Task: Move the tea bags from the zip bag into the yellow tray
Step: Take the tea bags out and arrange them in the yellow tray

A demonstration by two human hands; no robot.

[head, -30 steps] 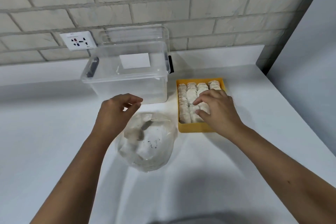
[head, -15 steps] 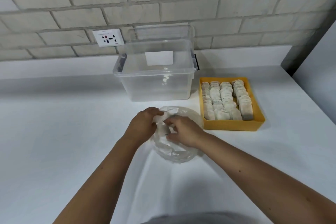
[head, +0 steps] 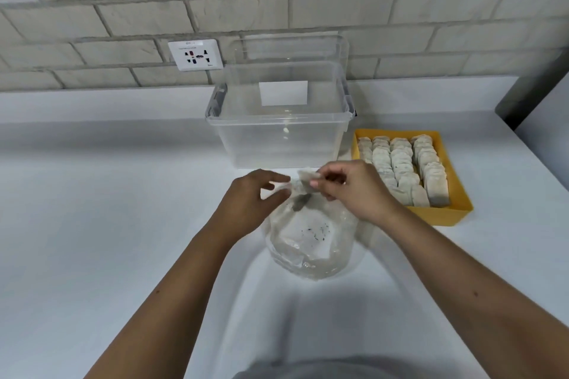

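Note:
A clear zip bag [head: 311, 240] lies on the white counter in the middle, with pale tea bags showing through it. My left hand [head: 249, 203] pinches the bag's upper left rim. My right hand [head: 351, 191] pinches a tea bag [head: 306, 178] just above the bag's mouth. To the right stands the yellow tray [head: 455, 194], filled with several rows of tea bags [head: 403, 166].
A clear plastic storage box [head: 280, 138] with its lid leaning behind it stands at the back, against a brick wall with a power socket [head: 196, 55]. A grey panel rises at the far right edge of the counter.
My right hand left the tray, reached into the zip bag, and now lifts a tea bag out of its mouth. My left hand took hold of the bag's rim.

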